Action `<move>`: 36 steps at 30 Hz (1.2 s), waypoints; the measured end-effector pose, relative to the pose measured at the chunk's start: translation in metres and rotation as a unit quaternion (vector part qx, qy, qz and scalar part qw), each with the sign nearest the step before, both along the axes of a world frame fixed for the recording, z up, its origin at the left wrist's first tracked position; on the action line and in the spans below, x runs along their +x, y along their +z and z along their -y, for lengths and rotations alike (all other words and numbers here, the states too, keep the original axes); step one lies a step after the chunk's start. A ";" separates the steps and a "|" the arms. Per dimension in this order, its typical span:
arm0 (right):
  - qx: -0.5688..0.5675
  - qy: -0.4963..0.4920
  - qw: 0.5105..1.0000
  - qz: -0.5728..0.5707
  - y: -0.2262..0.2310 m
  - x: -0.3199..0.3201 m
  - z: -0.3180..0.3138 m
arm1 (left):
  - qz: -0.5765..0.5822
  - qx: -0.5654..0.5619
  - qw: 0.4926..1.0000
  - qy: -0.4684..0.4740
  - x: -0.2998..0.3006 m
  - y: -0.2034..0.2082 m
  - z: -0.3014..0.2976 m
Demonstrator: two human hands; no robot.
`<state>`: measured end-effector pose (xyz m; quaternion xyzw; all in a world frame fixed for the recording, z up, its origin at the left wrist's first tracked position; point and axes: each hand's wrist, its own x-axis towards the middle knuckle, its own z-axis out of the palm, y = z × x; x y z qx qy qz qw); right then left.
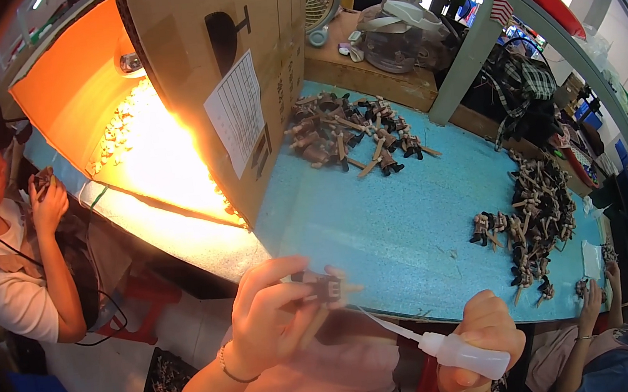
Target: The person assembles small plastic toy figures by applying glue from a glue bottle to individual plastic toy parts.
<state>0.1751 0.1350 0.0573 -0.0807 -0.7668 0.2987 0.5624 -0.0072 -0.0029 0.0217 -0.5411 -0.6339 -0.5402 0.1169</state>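
Observation:
My left hand pinches a small dark figurine with pale parts, raised above the near edge of the blue table. My right hand is wrapped round a white squeeze bottle. The bottle lies tilted, its long thin nozzle pointing up and left. The nozzle's tip comes close to the figurine; whether they touch I cannot tell. Beyond my hands, a pile of similar figurines, some with wooden sticks, lies at the far side of the blue table. Another pile of dark figurines spreads along the right.
A cardboard box with a brightly lit orange inside stands at the left. One person sits left of it, another works at the lower right. A green post rises at the back. A black tray sits on the floor.

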 end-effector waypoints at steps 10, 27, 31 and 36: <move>-0.009 0.019 1.000 -0.007 -0.005 0.001 -0.001 | 0.111 0.003 0.993 -0.039 0.004 0.002 0.002; 0.016 0.110 0.993 0.046 0.010 -0.004 -0.006 | 0.269 0.033 0.954 -0.129 0.006 0.000 0.002; 0.001 0.134 0.989 0.057 0.012 -0.004 -0.007 | 0.310 0.049 0.938 -0.149 0.008 0.000 0.003; -0.022 0.095 0.995 0.021 0.009 -0.010 -0.008 | 0.323 0.055 0.923 -0.200 0.004 0.003 0.003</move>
